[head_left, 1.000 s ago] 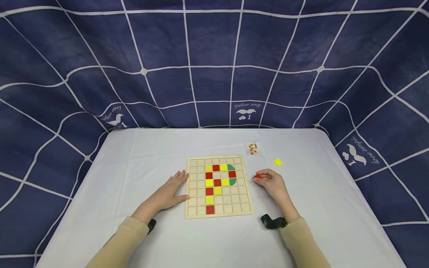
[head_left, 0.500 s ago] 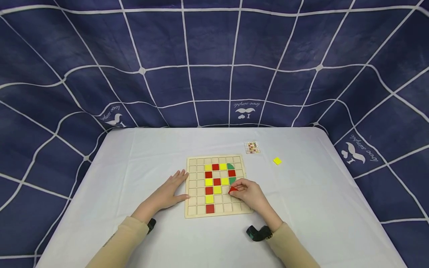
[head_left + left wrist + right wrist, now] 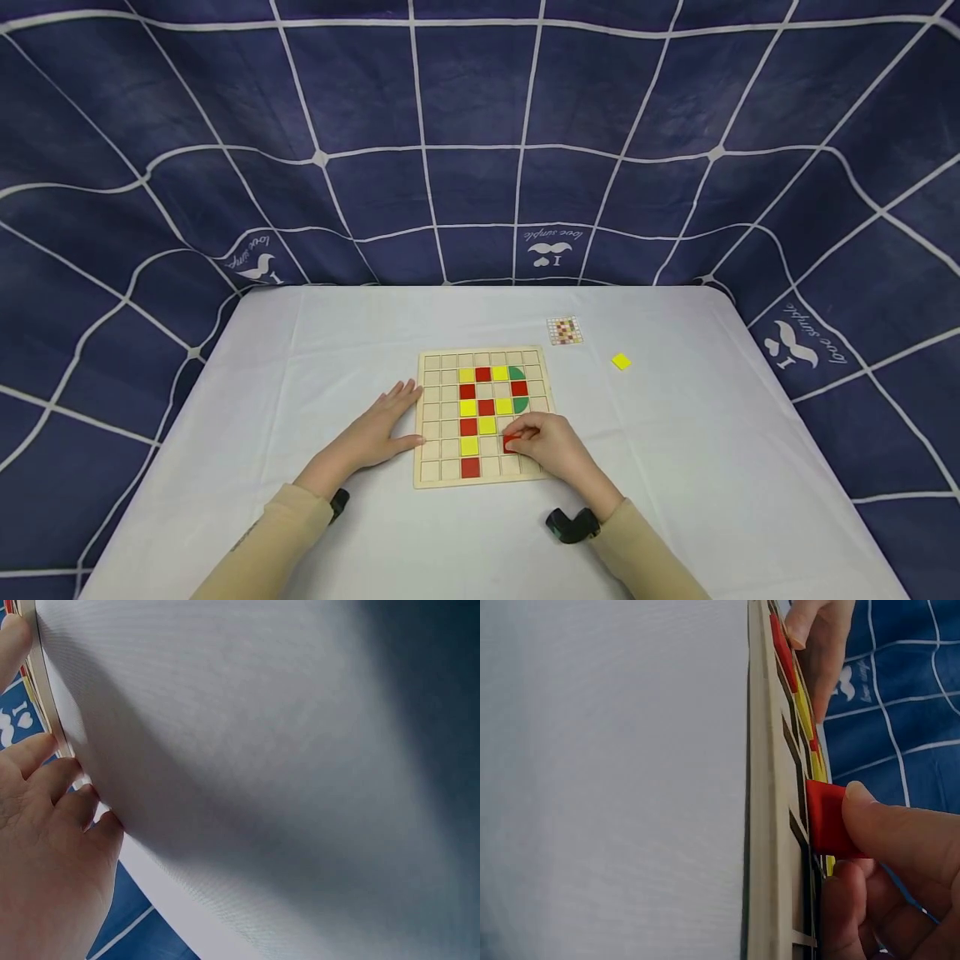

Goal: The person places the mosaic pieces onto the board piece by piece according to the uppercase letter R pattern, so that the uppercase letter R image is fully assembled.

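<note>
My right hand [image 3: 557, 450] pinches a red square tile [image 3: 826, 819] between thumb and fingers. In the right wrist view the tile is tilted, one edge right at the grid of the wooden board [image 3: 430, 472]. It hovers over a cell in the lower right part of the board, right of the yellow tile [image 3: 487, 425]. Red and yellow squares and two green quarter-round tiles [image 3: 521, 405] fill several cells in a P-like pattern. My left hand [image 3: 378, 432] lies flat with fingers spread, its fingertips and thumb touching the board's left edge.
A loose yellow square tile [image 3: 621, 362] lies on the white cloth right of the board. Behind the board lies a small printed pattern card [image 3: 564, 330]. A blue checked curtain [image 3: 480, 192] surrounds the back and sides of the table.
My right hand has carried the red tile leftward and toward me, from beside the board to over its lower right cells. The left hand has stayed at the board's edge.
</note>
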Motion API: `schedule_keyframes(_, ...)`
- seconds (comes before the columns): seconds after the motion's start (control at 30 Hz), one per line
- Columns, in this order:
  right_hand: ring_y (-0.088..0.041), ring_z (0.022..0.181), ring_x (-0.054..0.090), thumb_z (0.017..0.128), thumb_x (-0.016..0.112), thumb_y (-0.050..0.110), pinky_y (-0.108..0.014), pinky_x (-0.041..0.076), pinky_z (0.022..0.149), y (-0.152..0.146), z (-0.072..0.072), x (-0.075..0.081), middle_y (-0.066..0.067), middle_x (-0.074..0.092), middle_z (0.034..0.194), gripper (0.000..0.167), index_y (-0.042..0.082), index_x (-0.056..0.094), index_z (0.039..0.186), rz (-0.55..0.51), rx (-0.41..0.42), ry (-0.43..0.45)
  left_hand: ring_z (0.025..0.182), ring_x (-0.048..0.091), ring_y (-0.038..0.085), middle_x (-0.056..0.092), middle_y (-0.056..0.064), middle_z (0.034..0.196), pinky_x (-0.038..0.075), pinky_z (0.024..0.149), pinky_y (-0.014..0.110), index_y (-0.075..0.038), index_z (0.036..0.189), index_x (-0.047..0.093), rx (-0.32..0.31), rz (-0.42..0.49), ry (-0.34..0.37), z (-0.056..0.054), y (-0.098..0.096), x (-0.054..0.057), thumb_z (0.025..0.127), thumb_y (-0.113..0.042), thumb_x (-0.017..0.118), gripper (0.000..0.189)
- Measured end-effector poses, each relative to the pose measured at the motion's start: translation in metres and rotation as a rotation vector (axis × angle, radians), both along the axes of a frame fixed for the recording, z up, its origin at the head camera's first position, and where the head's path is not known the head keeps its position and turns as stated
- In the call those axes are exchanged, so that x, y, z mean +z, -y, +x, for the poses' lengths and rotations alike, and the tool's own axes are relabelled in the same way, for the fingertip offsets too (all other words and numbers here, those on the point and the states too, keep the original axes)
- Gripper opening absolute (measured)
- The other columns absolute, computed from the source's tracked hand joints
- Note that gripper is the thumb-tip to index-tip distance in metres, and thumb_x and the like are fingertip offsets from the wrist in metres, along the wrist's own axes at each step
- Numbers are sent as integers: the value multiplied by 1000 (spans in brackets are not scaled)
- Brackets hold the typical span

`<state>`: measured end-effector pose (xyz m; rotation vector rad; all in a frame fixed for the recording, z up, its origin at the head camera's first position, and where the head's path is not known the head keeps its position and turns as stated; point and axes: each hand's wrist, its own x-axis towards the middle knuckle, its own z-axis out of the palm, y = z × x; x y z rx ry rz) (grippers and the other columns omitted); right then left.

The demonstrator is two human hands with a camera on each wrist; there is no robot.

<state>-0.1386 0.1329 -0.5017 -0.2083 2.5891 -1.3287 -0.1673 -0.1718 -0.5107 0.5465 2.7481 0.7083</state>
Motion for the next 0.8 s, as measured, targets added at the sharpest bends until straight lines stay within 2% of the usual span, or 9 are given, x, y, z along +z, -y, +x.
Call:
schedule_keyframes(0.17, -10, 66, 55, 82, 80, 13, -18, 48, 57, 2, -1, -2, 5, 63, 75, 8, 16, 76, 87, 14, 7, -42, 152, 16, 37, 23, 17, 162, 18, 124, 53, -3, 153, 32, -7, -12, 15, 0, 0, 4, 88, -39, 72, 84)
schedule_keyframes(0.47, -6, 69, 53, 81, 81, 13, -16, 49, 60, 5, -1, -5, 5, 56, 81, 7, 15, 75, 84, 82, 30, -130, 152, 15, 37, 23, 16, 162, 17, 124, 54, -3, 154, 31, -6, 4, 21, 0, 0, 4, 88, -37, 73, 85)
schedule_keyframes(0.6, -7, 68, 52, 80, 81, 12, -16, 48, 59, 7, -1, -5, 5, 55, 81, 7, 14, 75, 82, 111, 26, -142, 152, 16, 37, 23, 17, 162, 17, 123, 54, -3, 153, 31, -8, 3, 16, 0, 0, 4, 88, -38, 73, 85)
schedule_keyframes(0.8, -8, 69, 53, 81, 80, 9, -16, 48, 60, 7, 0, -4, 5, 57, 80, 10, 11, 73, 88, 105, 13, -126, 152, 16, 36, 23, 16, 162, 17, 124, 53, -3, 153, 32, 2, -1, 23, 1, -1, 4, 88, -38, 73, 85)
